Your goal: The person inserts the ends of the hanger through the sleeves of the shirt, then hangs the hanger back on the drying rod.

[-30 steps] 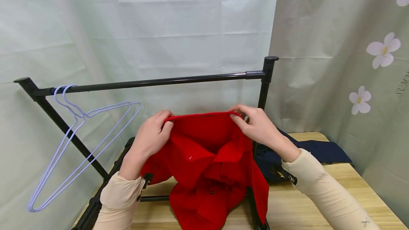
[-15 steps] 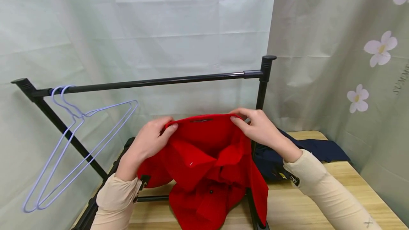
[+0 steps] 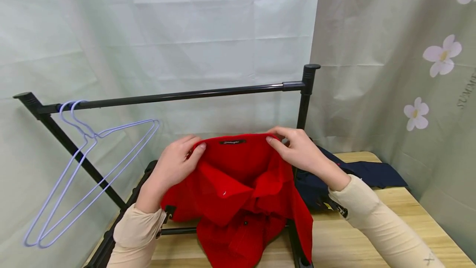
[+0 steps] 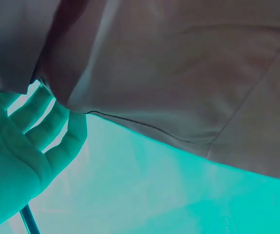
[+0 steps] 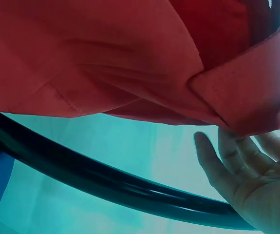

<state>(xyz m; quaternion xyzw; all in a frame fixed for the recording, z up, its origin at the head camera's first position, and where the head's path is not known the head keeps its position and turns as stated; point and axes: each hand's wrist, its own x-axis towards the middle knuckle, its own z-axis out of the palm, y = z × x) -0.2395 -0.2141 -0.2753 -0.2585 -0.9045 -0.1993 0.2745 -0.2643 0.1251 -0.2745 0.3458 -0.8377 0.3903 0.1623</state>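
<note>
A red collared shirt (image 3: 223, 202) hangs stretched between both hands in front of the rack. Its neck edge is held up, with a dark label (image 3: 232, 142) showing inside and a small button lower down. At the left end of that edge, the left hand (image 3: 176, 162) pinches the fabric, thumb toward the camera. The right hand (image 3: 297, 148) grips the other end between thumb and fingers. In the left wrist view, fingers (image 4: 64, 141) reach up under cloth that looks brownish there. The right wrist view has the right hand (image 5: 256, 180) beneath the shirt's collar (image 5: 247, 87).
Two lilac wire hangers (image 3: 94, 136) hang at the left end of a black rack bar (image 3: 186, 95). Dark navy clothing (image 3: 379, 173) lies at right on the wooden table (image 3: 409, 214). Pale curtains (image 3: 223, 32) stand behind the rack.
The neck edge has tilted and dropped slightly, bringing the label inside it into sight. The left hand has shifted a little downward and turned its thumb over the edge. Both hands keep their hold.
</note>
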